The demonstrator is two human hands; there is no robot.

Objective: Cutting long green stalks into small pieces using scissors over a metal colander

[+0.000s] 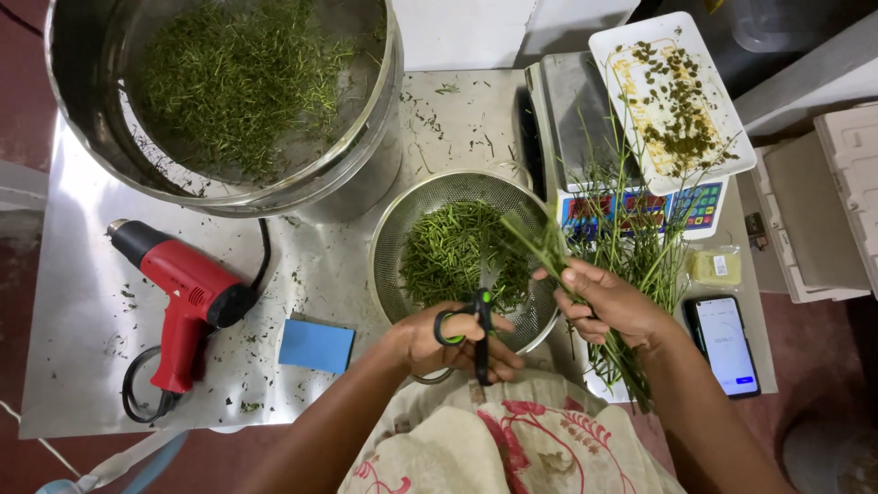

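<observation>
My left hand [457, 343] grips a pair of green-and-black scissors [478, 320], blades pointing up over a metal colander [402, 229] that holds cut green stems [457, 252]. My right hand [608, 306] holds a bunch of long green stalks [631, 357]. The bunch's cut ends [535, 242] reach over the colander's right rim, close to the scissor blades. More loose stalks [631, 238] lie under and behind my right hand.
A big steel pot [82, 137] of chopped greens stands at the back left. A red heat gun [187, 293] and a blue sponge [315, 346] lie left. Right are a weighing scale [572, 110], a white tray [677, 37] with bits, and a phone [727, 346].
</observation>
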